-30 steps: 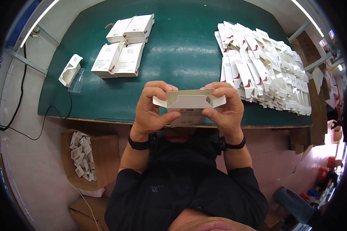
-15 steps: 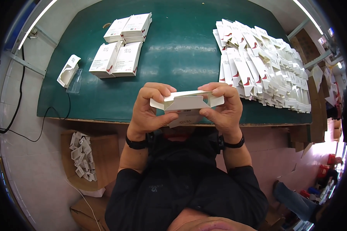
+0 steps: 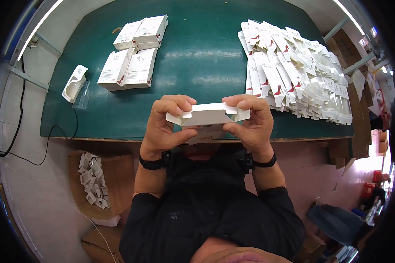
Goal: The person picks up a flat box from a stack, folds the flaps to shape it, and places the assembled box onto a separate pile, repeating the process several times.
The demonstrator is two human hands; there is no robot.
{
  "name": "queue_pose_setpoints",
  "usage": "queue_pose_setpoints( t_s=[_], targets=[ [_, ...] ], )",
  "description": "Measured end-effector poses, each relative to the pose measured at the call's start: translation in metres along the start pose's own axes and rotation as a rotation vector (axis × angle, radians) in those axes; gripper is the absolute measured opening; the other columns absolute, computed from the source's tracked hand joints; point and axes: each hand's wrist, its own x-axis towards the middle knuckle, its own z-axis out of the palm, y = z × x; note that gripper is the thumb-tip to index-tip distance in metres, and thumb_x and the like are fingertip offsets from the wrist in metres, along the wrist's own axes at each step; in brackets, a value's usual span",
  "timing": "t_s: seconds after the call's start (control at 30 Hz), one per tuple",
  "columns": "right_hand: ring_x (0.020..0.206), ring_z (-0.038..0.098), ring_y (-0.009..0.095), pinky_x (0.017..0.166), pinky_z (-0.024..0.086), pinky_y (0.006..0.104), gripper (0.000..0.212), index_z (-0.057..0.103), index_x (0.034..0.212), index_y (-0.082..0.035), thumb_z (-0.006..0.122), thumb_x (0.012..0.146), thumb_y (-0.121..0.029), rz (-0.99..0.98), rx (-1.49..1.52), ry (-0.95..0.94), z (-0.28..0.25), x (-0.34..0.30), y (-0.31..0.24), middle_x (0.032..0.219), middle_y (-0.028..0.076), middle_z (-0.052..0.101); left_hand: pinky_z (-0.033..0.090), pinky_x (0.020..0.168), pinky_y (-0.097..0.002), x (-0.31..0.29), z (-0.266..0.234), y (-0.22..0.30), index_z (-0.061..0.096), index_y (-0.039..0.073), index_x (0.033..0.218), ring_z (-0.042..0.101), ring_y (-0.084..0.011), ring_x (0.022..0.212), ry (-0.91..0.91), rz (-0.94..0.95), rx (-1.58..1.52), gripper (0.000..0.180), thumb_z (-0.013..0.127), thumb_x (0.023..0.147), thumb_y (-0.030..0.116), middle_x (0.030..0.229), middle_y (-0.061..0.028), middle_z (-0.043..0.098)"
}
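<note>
Between my two hands, just above the near edge of the table, is a white folding carton (image 3: 208,115) with its end facing up. Its wide end flap leans over the opening, and small side flaps stick out at both ends. My left hand (image 3: 166,123) is closed on the left end, fingers on the far side and thumb on the near face. The right end is pinched the same way by my right hand (image 3: 253,122). Faint print shows on the carton's near face; its inside is mostly hidden.
On the green table (image 3: 202,61), stacked finished cartons (image 3: 138,68) stand at the left and a large pile of flattened cartons (image 3: 289,70) lies at the right. An opened carton (image 3: 74,83) sits beside a clear plastic tray (image 3: 81,95). Below left, a cardboard box (image 3: 118,179) holds several small white pieces.
The carton's wide flap has tilted over, covering more of the opening. My grip stays on both ends. The whole view has shifted slightly.
</note>
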Motion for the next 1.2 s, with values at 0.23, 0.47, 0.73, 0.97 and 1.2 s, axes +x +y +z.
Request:
queue_pose_setpoints(
  t_s=[0.23, 0.47, 0.73, 0.97, 1.2],
  targets=[
    [0.121, 0.068, 0.033, 0.103, 0.055, 0.0446, 0.054, 0.054, 0.122, -0.006, 0.091, 0.083, -0.01, 0.011, -0.04, 0.006, -0.001, -0.001, -0.003, 0.124, 0.018, 0.069, 0.05, 0.106, -0.0451, 0.002, -0.002, -0.001, 0.049, 0.013, 0.121, 0.062, -0.0318, 0.123, -0.042, 0.014, 0.017, 0.062, 0.089, 0.077, -0.003, 0.12, -0.0111, 0.063],
    [0.121, 0.067, 0.03, 0.104, 0.054, 0.0412, 0.056, 0.057, 0.129, -0.003, 0.09, 0.084, -0.01, 0.021, -0.06, -0.005, -0.001, -0.001, -0.004, 0.126, 0.018, 0.069, 0.05, 0.104, -0.0428, 0.007, -0.003, 0.014, 0.054, 0.01, 0.132, 0.061, -0.0293, 0.125, -0.127, -0.076, 0.094, 0.059, 0.084, 0.083, -0.002, 0.121, -0.0107, 0.063],
    [0.121, 0.066, 0.027, 0.104, 0.053, 0.0381, 0.065, 0.058, 0.14, -0.001, 0.09, 0.084, -0.01, 0.048, -0.136, -0.08, -0.003, 0.0, -0.009, 0.129, 0.017, 0.068, 0.051, 0.101, -0.0423, 0.02, -0.009, 0.028, 0.066, 0.008, 0.131, 0.061, -0.0302, 0.117, -0.296, -0.053, 0.238, 0.05, 0.08, 0.084, -0.002, 0.114, -0.0101, 0.065],
    [0.121, 0.066, 0.025, 0.103, 0.053, 0.0377, 0.067, 0.057, 0.142, -0.001, 0.09, 0.084, -0.014, 0.024, -0.148, -0.038, 0.0, -0.002, -0.007, 0.13, 0.016, 0.066, 0.051, 0.099, -0.0423, 0.018, -0.006, 0.028, 0.068, 0.008, 0.13, 0.061, -0.031, 0.115, -0.256, -0.039, 0.255, 0.049, 0.079, 0.083, -0.002, 0.112, -0.01, 0.065],
    [0.119, 0.067, 0.024, 0.098, 0.057, 0.0382, 0.067, 0.057, 0.143, -0.002, 0.089, 0.086, -0.018, 0.066, -0.204, -0.155, -0.006, 0.008, -0.017, 0.128, 0.015, 0.067, 0.051, 0.097, -0.0416, 0.018, -0.006, 0.029, 0.069, 0.008, 0.129, 0.06, -0.0306, 0.112, -0.246, -0.081, 0.249, 0.048, 0.079, 0.083, -0.001, 0.112, -0.0097, 0.064]
  ],
)
